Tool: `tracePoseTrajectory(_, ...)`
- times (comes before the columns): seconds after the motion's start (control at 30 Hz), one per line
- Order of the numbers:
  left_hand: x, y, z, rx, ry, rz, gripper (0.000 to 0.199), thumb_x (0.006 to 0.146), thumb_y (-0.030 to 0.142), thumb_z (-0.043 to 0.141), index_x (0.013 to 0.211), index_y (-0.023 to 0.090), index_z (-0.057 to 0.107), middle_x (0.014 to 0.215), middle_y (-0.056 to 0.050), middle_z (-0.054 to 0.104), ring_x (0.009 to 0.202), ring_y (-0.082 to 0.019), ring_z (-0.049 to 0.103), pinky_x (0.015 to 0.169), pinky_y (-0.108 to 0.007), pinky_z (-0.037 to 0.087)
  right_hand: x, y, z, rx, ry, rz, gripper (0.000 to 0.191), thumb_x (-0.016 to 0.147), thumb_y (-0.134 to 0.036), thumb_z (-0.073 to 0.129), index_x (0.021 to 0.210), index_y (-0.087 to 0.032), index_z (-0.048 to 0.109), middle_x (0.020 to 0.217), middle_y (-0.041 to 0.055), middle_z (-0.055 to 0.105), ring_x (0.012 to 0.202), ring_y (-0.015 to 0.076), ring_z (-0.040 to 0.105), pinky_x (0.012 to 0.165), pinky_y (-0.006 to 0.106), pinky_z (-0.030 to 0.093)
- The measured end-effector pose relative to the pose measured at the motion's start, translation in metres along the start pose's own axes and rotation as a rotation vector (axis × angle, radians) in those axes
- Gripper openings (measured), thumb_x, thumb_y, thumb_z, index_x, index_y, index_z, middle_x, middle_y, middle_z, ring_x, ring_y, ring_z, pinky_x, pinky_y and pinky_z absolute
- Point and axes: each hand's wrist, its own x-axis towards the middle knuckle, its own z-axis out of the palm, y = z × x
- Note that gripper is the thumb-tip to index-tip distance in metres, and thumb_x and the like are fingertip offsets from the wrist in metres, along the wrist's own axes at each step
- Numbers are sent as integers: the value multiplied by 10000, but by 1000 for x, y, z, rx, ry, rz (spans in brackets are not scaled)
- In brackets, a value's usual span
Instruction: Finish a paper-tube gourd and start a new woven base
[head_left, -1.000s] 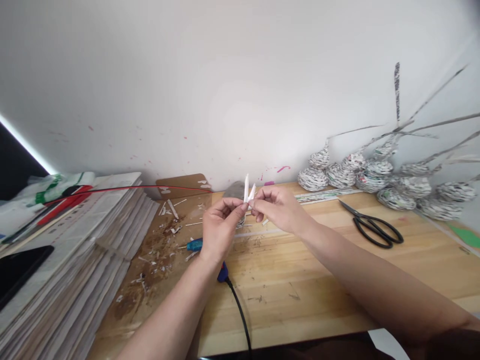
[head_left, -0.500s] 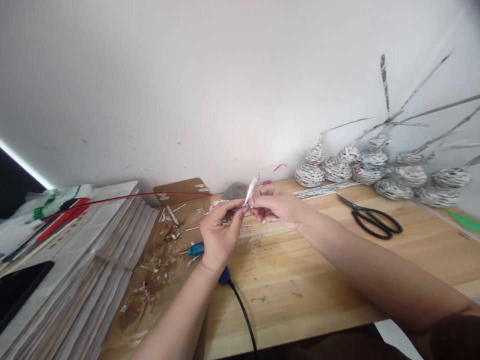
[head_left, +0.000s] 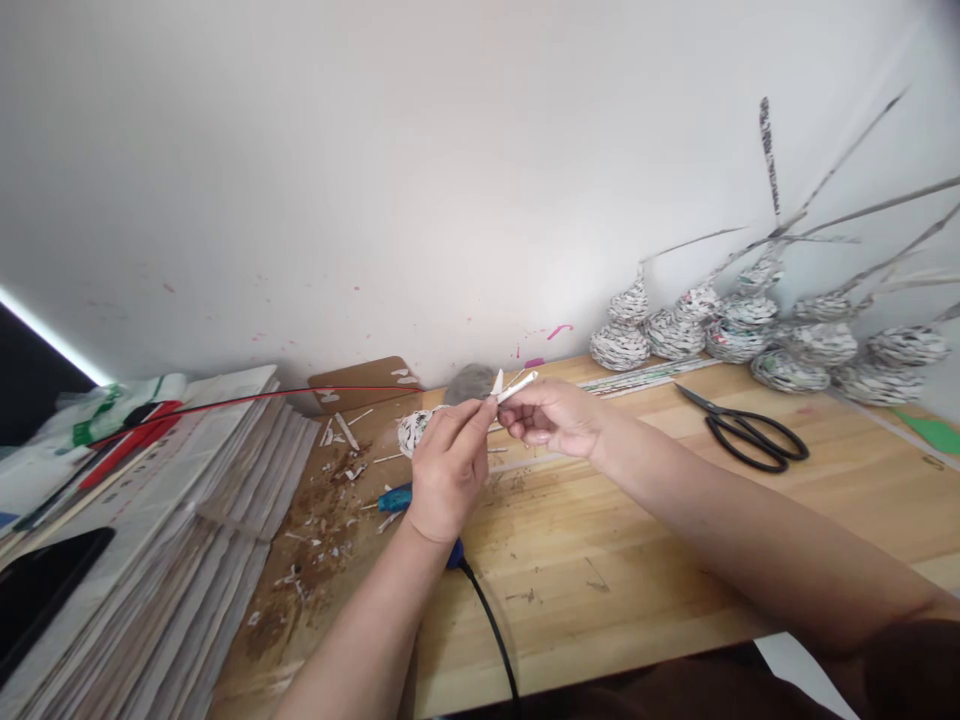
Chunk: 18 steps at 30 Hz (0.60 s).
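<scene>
Beneath the fingers lies the wooden table (head_left: 570, 560), the biggest thing here, with the pale wall (head_left: 420, 180) rising beyond the fingertips. Left of the left fingers, well apart, stands the tall stack of newspapers (head_left: 202, 500), with a black phone (head_left: 45, 590) on it. To the right of the right fingers, near the wall, are woven gourd shapes (head_left: 679, 334), some with long thin stalks sticking out. Nearer on that side, the black-handled scissors (head_left: 750, 430) lie with their tip angled toward the wall. The blue tool (head_left: 394, 498) with a black cord is partly hidden behind the left wrist, and a woven piece (head_left: 412, 430) lies just beyond the left knuckles. Smallest are the white paper strips (head_left: 519, 386), up off the table between the two hands. The left hand (head_left: 448, 470) pinches them between thumb and fingers; the right hand (head_left: 551, 418) has its fingers curled, their tips at the strips, though how firmly they grip, I cannot tell.
</scene>
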Motion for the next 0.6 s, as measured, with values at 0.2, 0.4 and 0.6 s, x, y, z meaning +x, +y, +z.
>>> tracePoseTrajectory(0.2, -1, -4, -1, 68, -77, -43, 460, 894, 71, 498, 1300, 254, 615, 1119, -107, 712, 969, -200, 649, 879, -335, 508, -6, -3, 3, 39, -25, -45, 130, 654, -179, 754, 743, -99, 705, 659, 20, 652, 581, 78, 591, 440, 145, 398)
tracePoseTrajectory(0.4, 2, 6, 2, -283, -4, -371, 301, 894, 185, 581, 1160, 253, 707, 1106, -86, 731, 985, -198, 680, 902, -334, 521, -9, -3, 5, -120, 60, -234, 279, 629, -350, 832, 685, -123, 680, 592, -3, 619, 506, 77, 547, 402, 170, 358)
tracePoseTrajectory(0.6, 11, 5, -1, -803, -14, -850, 243, 776, 333, 747, 967, 184, 763, 912, -69, 769, 800, -182, 703, 782, -314, 567, -15, -11, 4, -409, -32, -317, 294, 726, -393, 757, 670, -118, 670, 559, 0, 597, 477, 81, 525, 387, 188, 307)
